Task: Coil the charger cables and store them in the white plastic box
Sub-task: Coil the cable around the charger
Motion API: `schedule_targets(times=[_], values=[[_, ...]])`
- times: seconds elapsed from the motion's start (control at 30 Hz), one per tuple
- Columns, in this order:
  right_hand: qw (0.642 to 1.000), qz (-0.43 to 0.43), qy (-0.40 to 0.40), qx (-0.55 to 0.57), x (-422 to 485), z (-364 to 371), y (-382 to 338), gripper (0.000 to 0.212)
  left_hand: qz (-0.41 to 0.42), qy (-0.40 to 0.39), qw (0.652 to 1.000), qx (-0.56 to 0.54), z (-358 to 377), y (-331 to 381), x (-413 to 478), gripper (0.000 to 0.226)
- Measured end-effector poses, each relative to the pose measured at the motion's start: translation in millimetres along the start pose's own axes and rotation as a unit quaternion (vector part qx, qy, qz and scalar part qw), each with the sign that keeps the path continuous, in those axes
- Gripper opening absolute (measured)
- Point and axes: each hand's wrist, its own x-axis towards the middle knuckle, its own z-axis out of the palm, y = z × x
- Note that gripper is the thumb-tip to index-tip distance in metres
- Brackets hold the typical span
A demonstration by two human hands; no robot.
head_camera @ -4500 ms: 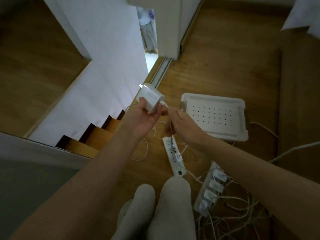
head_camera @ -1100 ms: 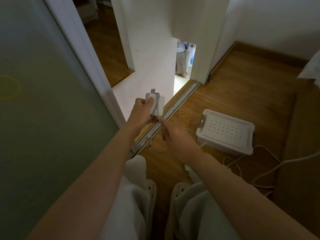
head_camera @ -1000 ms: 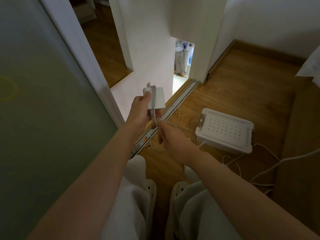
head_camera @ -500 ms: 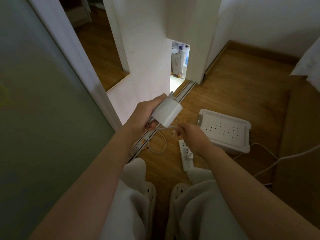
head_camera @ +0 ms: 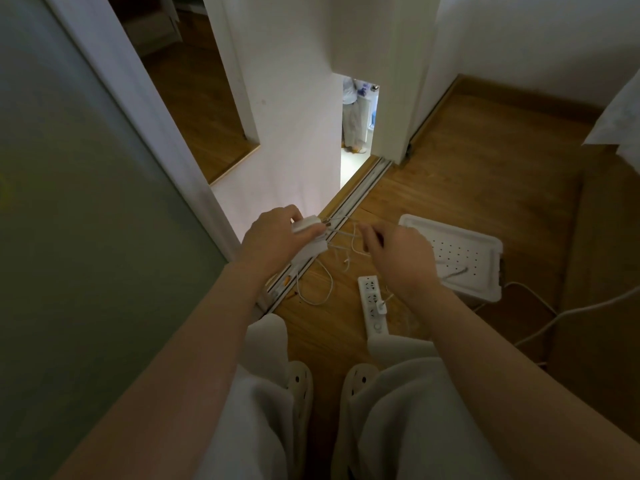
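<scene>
Charger (head_camera: 306, 224) sits in the left hand (head_camera: 273, 237), clamped between thumb and fingers, with its narrow edge showing. Its long axis runs left to right, and a small dark end points right toward the other hand. From that end the thin white cable (head_camera: 331, 282) stretches rightward in a couple of strands to the right hand (head_camera: 401, 258), whose curled fingers grip it. The rest of the cable droops in loose loops onto the wooden floor (head_camera: 467, 174) below the hands. The box (head_camera: 485, 244) lies on the floor to the right, partly behind the right hand, its white dotted surface facing up and a short grey lead on it. Nearer, a power strip (head_camera: 372, 303) lies lengthwise, near to far, between the box and the door track (head_camera: 360, 181).
</scene>
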Motion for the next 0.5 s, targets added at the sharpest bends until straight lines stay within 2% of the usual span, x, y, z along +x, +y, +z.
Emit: schedule_targets(times=[0.1,0.17,0.27,0.33,0.4,0.5], values=[[0.998,0.027,0.027,0.05,-2,-1,-5,0.042,0.043,0.02,0.998,0.042,7,5,4,0.049],[0.994,0.037,0.024,0.098,-5,-3,-9,0.038,0.037,0.031,0.999,0.023,11,8,5,0.048],[0.986,-0.016,-0.025,0.164,-15,-2,-19,0.035,-0.017,0.062,0.995,-0.073,12,10,8,0.045],[0.983,-0.054,-0.06,0.165,-20,1,-26,0.036,-0.056,0.07,0.984,-0.156,11,12,10,0.043],[0.979,-0.064,-0.084,0.174,-20,5,-30,0.035,-0.093,0.07,0.965,-0.234,11,12,12,0.04],[0.978,-0.059,-0.098,0.174,-18,10,-32,0.037,-0.131,0.089,0.942,-0.296,12,13,13,0.035]])
